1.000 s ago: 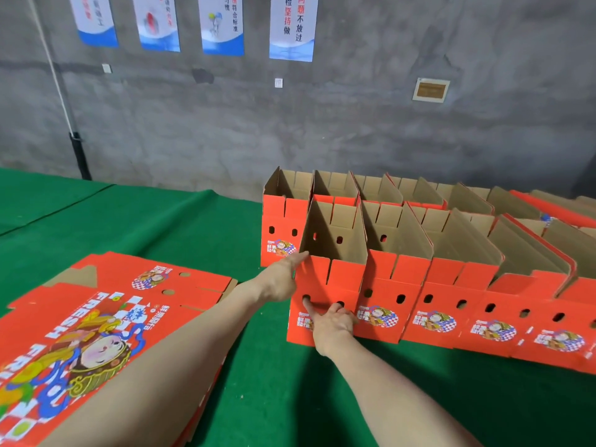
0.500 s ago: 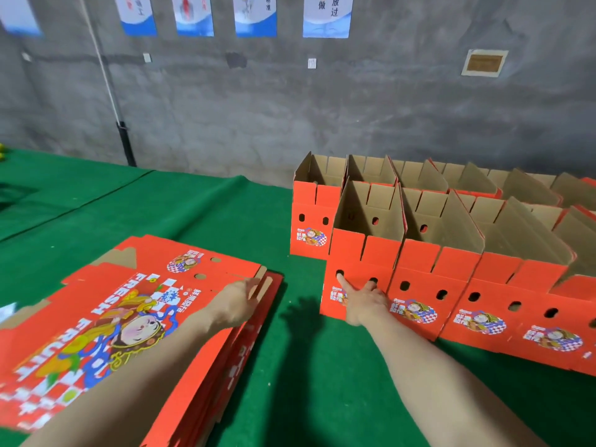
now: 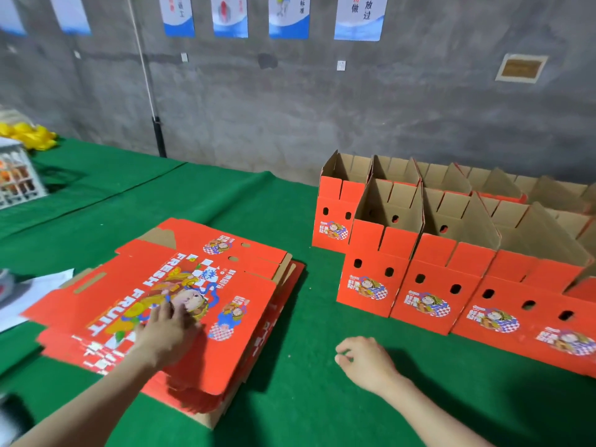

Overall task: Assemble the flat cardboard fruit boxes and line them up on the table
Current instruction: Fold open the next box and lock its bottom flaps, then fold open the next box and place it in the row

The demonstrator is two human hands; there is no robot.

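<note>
Plainly, from the head view, the left hand (image 3: 167,330) is lying flat on the top sheet of the stack of flat boxes (image 3: 225,317), fingers straight and spread, gripping nothing. The right hand (image 3: 364,359) is hovering over the green table (image 3: 290,408), fingers loosely curled and empty. The assembled boxes (image 3: 374,279) are standing in two rows to the right, touching side by side. By my judgement, a flat palm is risking dragging two sheets at once or skewing the stack, and a swung sheet could be knocking the near row crooked. White lettering on the top sheet is reading "FRESH FRUIT"; the wall posters (image 3: 359,14) are showing Chinese characters, cut off above.
</note>
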